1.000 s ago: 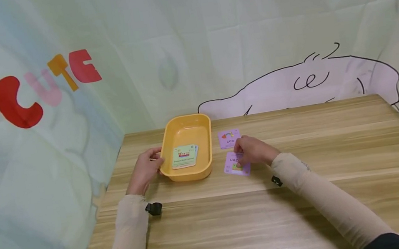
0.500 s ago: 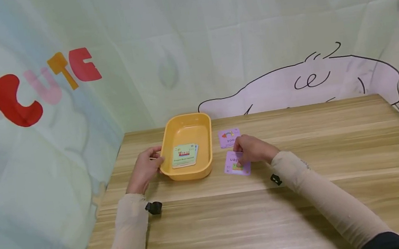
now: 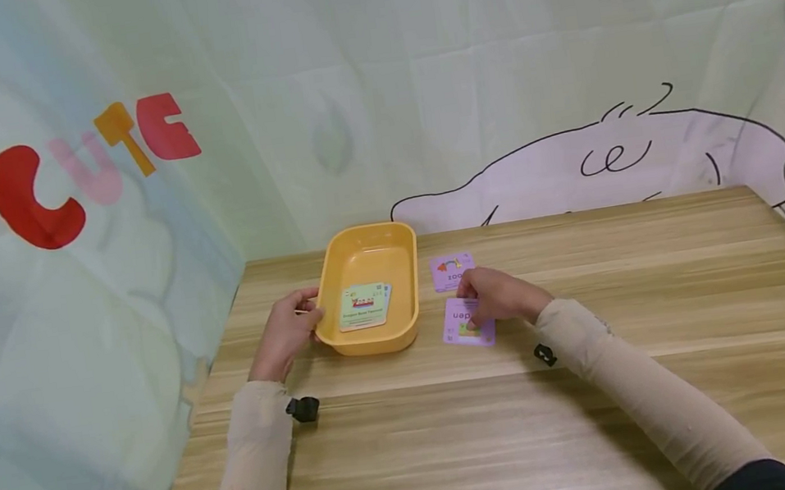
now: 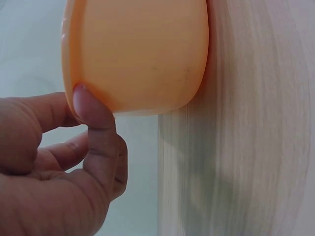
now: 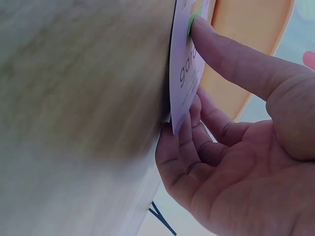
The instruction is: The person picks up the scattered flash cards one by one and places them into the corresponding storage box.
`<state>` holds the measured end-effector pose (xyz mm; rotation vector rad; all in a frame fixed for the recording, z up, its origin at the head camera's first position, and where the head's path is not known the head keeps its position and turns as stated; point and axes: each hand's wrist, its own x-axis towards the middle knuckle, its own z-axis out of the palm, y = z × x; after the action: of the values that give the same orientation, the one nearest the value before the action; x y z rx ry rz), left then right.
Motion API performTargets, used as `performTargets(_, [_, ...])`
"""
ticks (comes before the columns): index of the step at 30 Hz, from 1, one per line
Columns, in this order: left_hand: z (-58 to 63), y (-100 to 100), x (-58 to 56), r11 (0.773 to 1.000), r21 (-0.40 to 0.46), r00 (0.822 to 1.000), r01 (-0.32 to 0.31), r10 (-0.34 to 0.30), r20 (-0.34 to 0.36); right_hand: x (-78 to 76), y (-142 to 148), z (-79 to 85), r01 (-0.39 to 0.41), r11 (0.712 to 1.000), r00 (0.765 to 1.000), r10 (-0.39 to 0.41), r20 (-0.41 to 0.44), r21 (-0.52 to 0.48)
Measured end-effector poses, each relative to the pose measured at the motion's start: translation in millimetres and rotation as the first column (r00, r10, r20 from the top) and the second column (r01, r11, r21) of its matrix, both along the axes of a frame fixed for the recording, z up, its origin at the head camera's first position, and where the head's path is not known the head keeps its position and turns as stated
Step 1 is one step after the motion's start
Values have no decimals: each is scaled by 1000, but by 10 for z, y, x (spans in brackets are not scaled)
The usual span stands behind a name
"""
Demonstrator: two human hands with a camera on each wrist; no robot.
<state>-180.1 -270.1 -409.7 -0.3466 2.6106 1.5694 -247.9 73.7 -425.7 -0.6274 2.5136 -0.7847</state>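
My left hand (image 3: 287,335) pinches the left rim of a yellow-orange plastic tray (image 3: 406,280). In the left wrist view the thumb (image 4: 91,109) presses on the tray's outer wall, just under the lip. To the right of the tray, my right hand (image 3: 503,295) holds a purple "garden" flashcard (image 3: 458,324). Its thumb (image 5: 221,46) lies on the card's face, and the other fingers (image 5: 172,157) curl at the card's far edge. Just beyond lies a second purple flashcard (image 3: 447,272) reading "zoo", partly covered by the hand. A small stack of flashcards (image 3: 362,307) lies inside the tray, a green one on top.
The wood-grain table (image 3: 420,456) carries the tray and cards, and extends far to the right. A printed cloth backdrop (image 3: 315,106) rises behind the table and along its left side. Black wrist cameras (image 3: 303,410) are worn on both sleeves.
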Motion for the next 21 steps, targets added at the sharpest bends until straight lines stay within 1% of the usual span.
performTargets(4, [-8,2,1,1000,2,1000,2,-1,-2,-8,1,-14,-12,1000,1000,12,-10,-13])
performTargets(10, [-17,6,10,1000,11,1000,3,-3,0,5,26,-25,-26,998,1000,27,15,-59])
performTargets(15, [-14,4,13,1000,8,1000,-3,3,0,9,64,-33,-9,995,999,15,50,-101])
performTargets(18, [-10,1,6,1000,1,1000,-3,3,-2,8,88,-15,6,994,998,1,70,-106])
performTargets(21, [-8,-2,-4,1000,0,1000,-2,2,-3,-1,109,-11,-4,994,998,11,66,-109])
